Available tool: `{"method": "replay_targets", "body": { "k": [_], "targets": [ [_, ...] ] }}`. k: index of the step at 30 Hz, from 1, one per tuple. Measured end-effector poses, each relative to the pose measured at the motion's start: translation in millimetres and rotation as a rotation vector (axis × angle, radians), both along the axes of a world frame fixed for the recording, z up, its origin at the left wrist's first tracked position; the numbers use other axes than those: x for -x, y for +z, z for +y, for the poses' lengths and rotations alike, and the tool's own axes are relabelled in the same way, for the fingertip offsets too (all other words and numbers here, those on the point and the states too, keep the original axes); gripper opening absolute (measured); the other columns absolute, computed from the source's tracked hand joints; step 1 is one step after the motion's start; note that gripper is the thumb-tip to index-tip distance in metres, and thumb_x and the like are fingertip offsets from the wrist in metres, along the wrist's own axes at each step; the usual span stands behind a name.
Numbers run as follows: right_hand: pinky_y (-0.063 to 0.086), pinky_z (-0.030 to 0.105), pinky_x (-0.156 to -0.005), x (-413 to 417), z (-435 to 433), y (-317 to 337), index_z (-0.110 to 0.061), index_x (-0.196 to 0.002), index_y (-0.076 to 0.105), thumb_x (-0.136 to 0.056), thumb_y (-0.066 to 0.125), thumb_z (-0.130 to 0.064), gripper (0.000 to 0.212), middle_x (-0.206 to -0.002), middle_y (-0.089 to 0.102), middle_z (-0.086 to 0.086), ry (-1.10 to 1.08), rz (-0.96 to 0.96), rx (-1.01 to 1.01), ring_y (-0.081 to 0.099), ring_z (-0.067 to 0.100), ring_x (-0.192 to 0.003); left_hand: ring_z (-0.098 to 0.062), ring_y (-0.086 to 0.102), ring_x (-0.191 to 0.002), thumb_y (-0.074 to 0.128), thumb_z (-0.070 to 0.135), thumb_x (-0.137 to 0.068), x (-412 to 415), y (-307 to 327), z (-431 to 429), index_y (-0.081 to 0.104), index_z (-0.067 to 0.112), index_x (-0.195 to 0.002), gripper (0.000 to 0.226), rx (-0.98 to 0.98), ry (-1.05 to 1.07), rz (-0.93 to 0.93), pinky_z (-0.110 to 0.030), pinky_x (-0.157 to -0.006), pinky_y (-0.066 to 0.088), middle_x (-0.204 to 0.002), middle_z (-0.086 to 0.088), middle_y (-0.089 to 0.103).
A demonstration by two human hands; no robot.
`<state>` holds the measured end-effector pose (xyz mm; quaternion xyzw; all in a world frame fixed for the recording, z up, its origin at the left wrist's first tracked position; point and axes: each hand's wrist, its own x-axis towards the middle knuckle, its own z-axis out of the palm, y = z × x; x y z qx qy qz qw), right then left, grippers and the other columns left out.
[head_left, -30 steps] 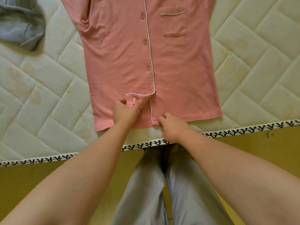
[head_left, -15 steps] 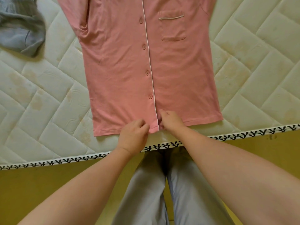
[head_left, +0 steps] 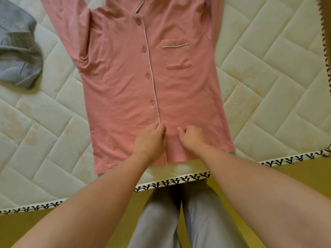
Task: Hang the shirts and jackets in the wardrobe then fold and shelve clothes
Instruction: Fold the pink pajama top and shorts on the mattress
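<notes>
Surface: stained quilted mattress (head_left: 268, 86), yellow floor (head_left: 304, 176) below.
Shirt: pink pyjama shirt (head_left: 125, 77), white piping, flat by the mattress's near edge.
Hands: my left hand (head_left: 150, 140) and right hand (head_left: 191, 138) pinch its lower placket.

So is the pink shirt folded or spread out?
Spread out: the shirt lies flat, front up, on the mattress, buttons and pocket showing, no fold.

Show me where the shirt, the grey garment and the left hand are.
Shirt (head_left: 123, 86): head view, front panel left of the buttons.
Grey garment (head_left: 17, 58): head view, its crumpled middle.
Left hand (head_left: 149, 140): head view, back of the hand.
</notes>
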<state>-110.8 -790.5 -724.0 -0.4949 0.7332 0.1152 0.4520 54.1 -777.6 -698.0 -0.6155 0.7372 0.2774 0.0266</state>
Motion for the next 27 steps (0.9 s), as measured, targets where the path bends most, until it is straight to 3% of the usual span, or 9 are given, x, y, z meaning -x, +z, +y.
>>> {"method": "replay_targets", "body": {
  "k": [3, 7, 14, 19, 23, 27],
  "targets": [
    [0.047, 0.038, -0.09, 32, -39, 3, -0.01, -0.111, 0.066, -0.099, 0.044, -0.045, 0.043, -0.12, 0.065, 0.019, -0.083, 0.099, 0.075, 0.06, 0.037, -0.114, -0.036, 0.055, -0.105, 0.059, 0.017, -0.09, 25, 0, -53, 0.061, 0.01, -0.117, 0.028, 0.054, -0.031, -0.017, -0.045, -0.083, 0.042, -0.117, -0.011, 0.059],
    [0.046, 0.039, -0.095, 72, -94, 5, -0.006, -0.124, 0.059, -0.1, 0.044, -0.039, 0.044, -0.127, 0.061, 0.021, -0.223, 0.117, 0.163, 0.057, 0.038, -0.117, -0.029, 0.043, -0.128, 0.057, 0.025, -0.09, 58, 0, -129, 0.046, 0.016, -0.138, 0.049, 0.044, -0.062, -0.131, -0.043, -0.099, 0.04, -0.144, -0.005, 0.044],
    [0.046, 0.035, -0.091, 112, -190, -8, -0.006, -0.113, 0.062, -0.095, 0.051, -0.031, 0.033, -0.119, 0.065, 0.018, -0.456, 0.036, 0.323, 0.059, 0.036, -0.112, -0.028, 0.014, -0.151, 0.071, 0.039, -0.085, 93, -10, -231, 0.017, 0.018, -0.157, 0.092, -0.011, -0.131, -0.231, -0.049, -0.117, 0.027, -0.166, -0.003, 0.013],
    [0.041, 0.028, -0.08, 126, -267, -16, -0.015, -0.114, 0.055, -0.09, 0.058, -0.044, 0.037, -0.117, 0.063, 0.008, -0.644, -0.106, 0.426, 0.061, 0.028, -0.106, -0.029, -0.001, -0.154, 0.079, 0.057, -0.072, 114, -21, -303, 0.0, 0.024, -0.159, 0.122, -0.042, -0.108, -0.241, -0.059, -0.119, 0.02, -0.168, 0.003, -0.005],
    [0.047, 0.039, -0.088, 116, -330, -18, -0.017, -0.126, 0.041, -0.077, 0.067, -0.061, 0.071, -0.127, 0.049, 0.012, -0.389, 0.001, 0.6, 0.057, 0.033, -0.111, -0.034, -0.011, -0.153, 0.084, 0.061, -0.062, 127, -35, -340, -0.013, 0.031, -0.158, 0.139, -0.185, -0.105, -0.3, -0.072, -0.11, 0.023, -0.166, 0.008, -0.017],
    [0.046, 0.043, -0.09, 107, -378, -23, -0.015, -0.135, 0.031, -0.076, 0.072, -0.036, 0.075, -0.132, 0.043, 0.014, -0.235, 0.125, 0.57, 0.051, 0.035, -0.12, -0.036, -0.015, -0.152, 0.085, 0.063, -0.06, 133, -47, -348, -0.018, 0.032, -0.155, 0.144, -0.251, -0.118, -0.335, -0.079, -0.104, 0.023, -0.164, 0.008, -0.023]
  ]
}}
